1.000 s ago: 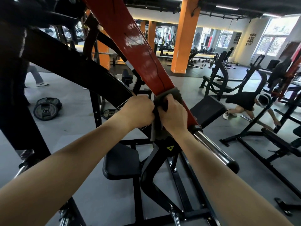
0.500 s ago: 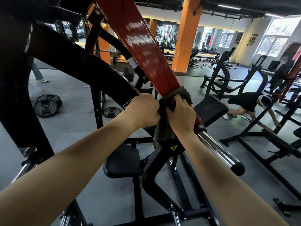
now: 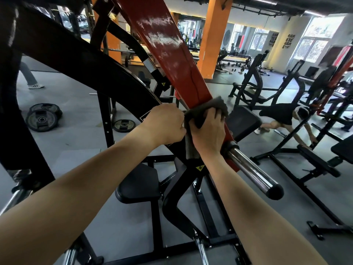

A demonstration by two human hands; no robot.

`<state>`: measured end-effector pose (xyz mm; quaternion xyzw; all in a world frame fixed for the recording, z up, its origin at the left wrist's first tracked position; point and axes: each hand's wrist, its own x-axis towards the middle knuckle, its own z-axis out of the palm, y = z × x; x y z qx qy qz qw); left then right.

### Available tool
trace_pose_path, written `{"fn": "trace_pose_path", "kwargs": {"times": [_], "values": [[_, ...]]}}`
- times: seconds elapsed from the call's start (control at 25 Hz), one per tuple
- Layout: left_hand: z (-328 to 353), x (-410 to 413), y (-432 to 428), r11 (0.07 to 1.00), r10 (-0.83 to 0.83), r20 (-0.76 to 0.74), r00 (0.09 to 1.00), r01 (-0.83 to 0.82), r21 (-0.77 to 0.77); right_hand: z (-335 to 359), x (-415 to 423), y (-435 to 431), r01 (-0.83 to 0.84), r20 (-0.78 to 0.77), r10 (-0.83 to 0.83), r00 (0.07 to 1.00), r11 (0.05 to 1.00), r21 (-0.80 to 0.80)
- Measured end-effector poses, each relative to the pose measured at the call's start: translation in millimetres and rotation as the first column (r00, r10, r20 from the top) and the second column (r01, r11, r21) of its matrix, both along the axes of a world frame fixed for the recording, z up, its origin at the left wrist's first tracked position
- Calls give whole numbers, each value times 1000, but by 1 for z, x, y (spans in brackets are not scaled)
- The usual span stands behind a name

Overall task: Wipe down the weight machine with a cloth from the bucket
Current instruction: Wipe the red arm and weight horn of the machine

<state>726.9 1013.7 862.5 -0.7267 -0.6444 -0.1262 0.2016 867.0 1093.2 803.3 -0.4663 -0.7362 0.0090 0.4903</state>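
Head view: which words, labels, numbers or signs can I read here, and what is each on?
None can be read.
Yellow triangle sticker on the black frame under the cloth: symbol only, too small.
Label on the curved black arm beside the left hand: mostly hidden.
Dark lettering on the far wall: blurred.

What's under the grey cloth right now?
The lower end of the red lever arm, just above the chrome weight horn. The grey cloth drapes over it, gripped by the right hand and left hand. The paint beneath is covered.
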Motion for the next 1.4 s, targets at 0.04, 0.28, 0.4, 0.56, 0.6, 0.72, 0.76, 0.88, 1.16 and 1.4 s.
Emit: {"fn": "trace_pose_path", "kwargs": {"times": [0.04, 0.28, 0.4, 0.56, 0.6, 0.72, 0.76, 0.88, 1.16, 1.4], "values": [[-1, -1, 1, 1000, -5, -2, 1000, 5, -2, -10, 7, 0, 30, 9, -29, 1000, 999, -29], [2, 3, -1, 1000, -8, 37, 999, 7, 17, 10, -3, 1, -26, 43, 22, 999, 996, 82], [3, 3, -1, 1000, 2, 49, 999, -2, 4, 11, 1, 1, -74, -1, 74, 997, 992, 99], [3, 4, 0, 1000, 26, 44, 999, -25, -14, -5, 16, 5, -24, -132, 20, 991, 999, -34], [3, 5, 0, 999, 35, 43, 998, -35, -6, 2, 12, 6, -27, -160, 18, 987, 998, -54], [3, 6, 1, 998, 59, 24, 998, -59, 2, 32, 2, 7, -65, -149, 66, 987, 998, 9], [2, 6, 1, 998, 61, 22, 998, -61, -1, 37, 3, 7, -79, -134, 83, 987, 996, 40], [1, 5, 2, 998, 61, 40, 997, -61, -6, 26, 17, 7, -93, -206, 85, 975, 995, -33], [4, 17, 3, 985, 170, 57, 984, -168, -47, 44, 15, 14, -220, -135, 206, 969, 971, -96], [1, 23, 7, 975, 218, 52, 975, -214, -66, 48, 46, 43, -227, -131, 186, 974, 838, -496]]}}
